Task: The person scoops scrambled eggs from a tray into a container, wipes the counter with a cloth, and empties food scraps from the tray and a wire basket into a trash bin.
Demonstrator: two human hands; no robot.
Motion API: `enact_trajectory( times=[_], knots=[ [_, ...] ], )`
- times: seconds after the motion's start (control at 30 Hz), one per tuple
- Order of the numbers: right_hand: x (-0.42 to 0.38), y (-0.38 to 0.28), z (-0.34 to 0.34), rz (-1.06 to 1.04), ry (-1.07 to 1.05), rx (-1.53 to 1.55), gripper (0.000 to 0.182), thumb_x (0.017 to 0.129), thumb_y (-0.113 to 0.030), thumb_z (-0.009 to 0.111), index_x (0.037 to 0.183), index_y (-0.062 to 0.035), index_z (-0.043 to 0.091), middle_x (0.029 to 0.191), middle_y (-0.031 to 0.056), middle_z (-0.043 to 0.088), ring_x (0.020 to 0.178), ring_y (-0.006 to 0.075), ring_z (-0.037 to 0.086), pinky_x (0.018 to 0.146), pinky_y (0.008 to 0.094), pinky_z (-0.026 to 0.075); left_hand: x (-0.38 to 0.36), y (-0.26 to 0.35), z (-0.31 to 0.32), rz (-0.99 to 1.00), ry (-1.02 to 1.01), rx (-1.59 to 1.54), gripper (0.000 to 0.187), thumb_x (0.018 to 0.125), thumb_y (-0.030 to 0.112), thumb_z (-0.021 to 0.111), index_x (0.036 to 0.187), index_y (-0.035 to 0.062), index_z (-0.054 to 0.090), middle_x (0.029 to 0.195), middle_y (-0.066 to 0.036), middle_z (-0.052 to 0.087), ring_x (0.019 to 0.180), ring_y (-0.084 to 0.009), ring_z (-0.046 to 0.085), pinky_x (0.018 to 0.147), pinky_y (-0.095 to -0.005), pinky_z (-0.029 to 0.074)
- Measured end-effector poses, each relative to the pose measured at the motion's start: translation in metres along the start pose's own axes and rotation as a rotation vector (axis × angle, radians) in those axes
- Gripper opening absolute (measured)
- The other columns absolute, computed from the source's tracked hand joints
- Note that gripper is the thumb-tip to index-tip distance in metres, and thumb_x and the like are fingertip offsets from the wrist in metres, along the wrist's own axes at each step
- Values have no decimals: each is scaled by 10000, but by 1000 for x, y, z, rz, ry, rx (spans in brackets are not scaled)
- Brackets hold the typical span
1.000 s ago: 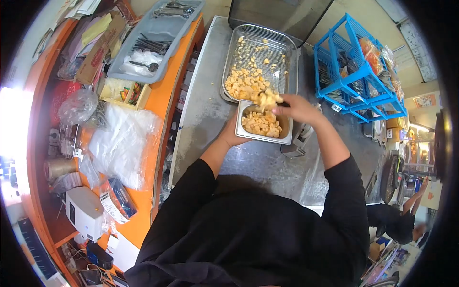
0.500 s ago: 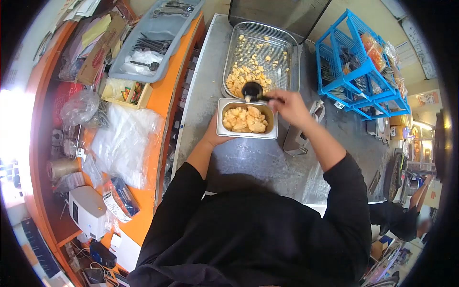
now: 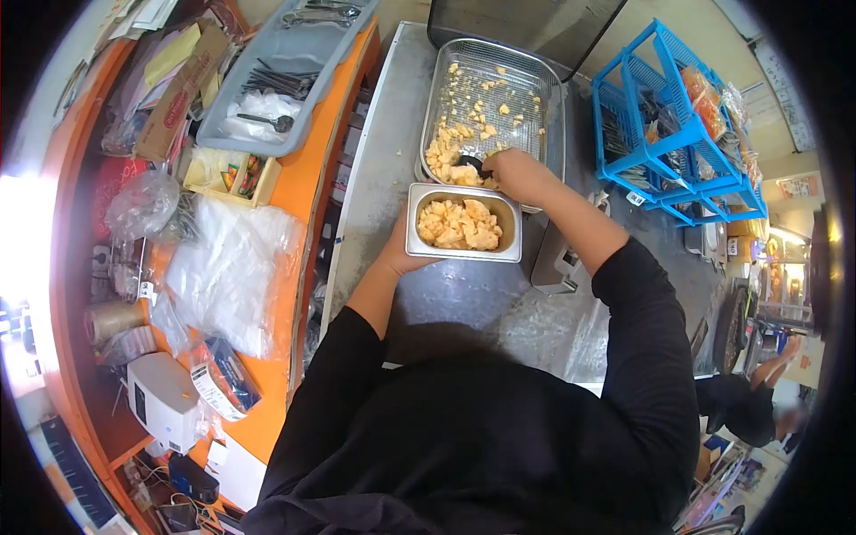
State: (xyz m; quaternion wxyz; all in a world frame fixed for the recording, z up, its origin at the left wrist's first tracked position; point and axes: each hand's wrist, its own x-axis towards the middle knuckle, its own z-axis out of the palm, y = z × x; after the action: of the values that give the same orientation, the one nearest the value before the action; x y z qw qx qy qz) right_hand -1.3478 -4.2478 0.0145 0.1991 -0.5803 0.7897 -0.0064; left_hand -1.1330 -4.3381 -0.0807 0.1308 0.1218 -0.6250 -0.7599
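Note:
My left hand [image 3: 406, 244] grips the left side of a small rectangular steel pan [image 3: 512, 193], its fingers partly hidden behind the wall. Pale yellow-orange food chunks [image 3: 457, 225] fill much of this pan. Beyond it stands a larger perforated metal tray [image 3: 524, 82], with more chunks heaped at its near left end and crumbs scattered farther back. My right hand [image 3: 520, 176] is closed round the handle of a black scoop [image 3: 468, 163]. The scoop's bowl is down among the chunks in the tray, partly covered by them.
A grey metal box-like item [image 3: 555, 263] stands right of the pan on the steel table [image 3: 455, 299]. Blue stacked baskets [image 3: 646, 160] hold packets at the right. On the orange counter at left are a grey cutlery bin [image 3: 209, 134] and plastic bags [image 3: 227, 267]. Another person's arm [image 3: 771, 366] shows far right.
My right hand has moved the scoop from above the pan's far rim forward and down into the chunks in the tray. My left hand keeps its hold on the pan.

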Motion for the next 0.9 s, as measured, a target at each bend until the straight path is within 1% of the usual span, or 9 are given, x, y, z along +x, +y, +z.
enact_trajectory(
  times=[0.07, 0.17, 0.27, 0.37, 0.47, 0.57, 0.77, 0.87, 0.9],
  knots=[
    [2, 9, -1, -83, -26, 25, 231, 800, -119, 572, 1001, -58, 669, 907, 175, 653, 862, 324, 620, 763, 427, 486, 0, -2, 3, 6, 8, -91, 885, 538, 69, 868, 1270, 54, 372, 1231, -97, 515, 1107, -184, 543, 935, -339, 478],
    [3, 1, -13, -39, -136, -3, 352, 858, -351, 535, 1022, -69, 668, 914, 189, 650, 876, 333, 618, 780, 430, 475, 0, 2, 5, -17, 12, -160, 833, 545, 72, 864, 1245, 49, 412, 1201, -93, 541, 1088, -186, 557, 929, -339, 480],
    [-5, -19, -11, 135, -26, 27, 594, 817, -606, 483, 977, -69, 683, 878, 198, 650, 853, 342, 625, 754, 425, 479, -1, -13, 1, 31, 38, -55, 810, 552, 73, 860, 1239, 43, 431, 1196, -88, 552, 1084, -189, 562, 930, -337, 477],
    [4, -22, -13, 244, -145, 12, 673, 749, -670, 486, 1014, -86, 690, 959, 154, 666, 884, 316, 634, 735, 396, 485, -6, 2, 1, 29, -2, -8, 821, 557, 79, 859, 1255, 39, 427, 1210, -87, 550, 1088, -186, 560, 934, -330, 471],
    [9, -20, -10, 323, -141, 57, 720, 718, -697, 513, 976, -50, 696, 958, 168, 665, 896, 317, 634, 748, 400, 484, -7, 7, -1, 25, -33, 45, 842, 555, 87, 862, 1270, 39, 420, 1219, -83, 546, 1091, -180, 557, 940, -323, 464],
    [18, 15, 17, 253, 116, 195, 773, 631, -754, 588, 709, 10, 674, 673, 175, 631, 666, 309, 627, 615, 416, 474, -10, 13, -4, 13, -42, 70, 855, 550, 93, 868, 1277, 43, 419, 1231, -77, 539, 1105, -174, 547, 949, -320, 456],
    [6, 36, 4, 402, 148, 397, 726, 587, -698, 687, 641, 24, 637, 598, 148, 589, 584, 227, 586, 566, 361, 448, 1, 1, -14, 108, -88, 24, 878, 545, 105, 881, 1287, 48, 416, 1252, -73, 525, 1140, -174, 522, 966, -325, 443],
    [-22, 18, -25, 439, 26, 349, 747, 593, -663, 687, 931, 3, 691, 849, 181, 677, 831, 318, 649, 765, 359, 485, 5, 5, -15, 116, -98, 7, 886, 541, 101, 883, 1291, 50, 414, 1255, -74, 522, 1143, -175, 519, 968, -326, 441],
    [-34, 11, -29, 339, 54, 389, 632, 644, -576, 697, 888, 7, 673, 802, 165, 657, 779, 299, 636, 722, 355, 476, 6, 6, -15, 121, -93, 21, 887, 540, 97, 883, 1291, 50, 414, 1256, -74, 521, 1143, -176, 519, 968, -328, 442]
  ],
)
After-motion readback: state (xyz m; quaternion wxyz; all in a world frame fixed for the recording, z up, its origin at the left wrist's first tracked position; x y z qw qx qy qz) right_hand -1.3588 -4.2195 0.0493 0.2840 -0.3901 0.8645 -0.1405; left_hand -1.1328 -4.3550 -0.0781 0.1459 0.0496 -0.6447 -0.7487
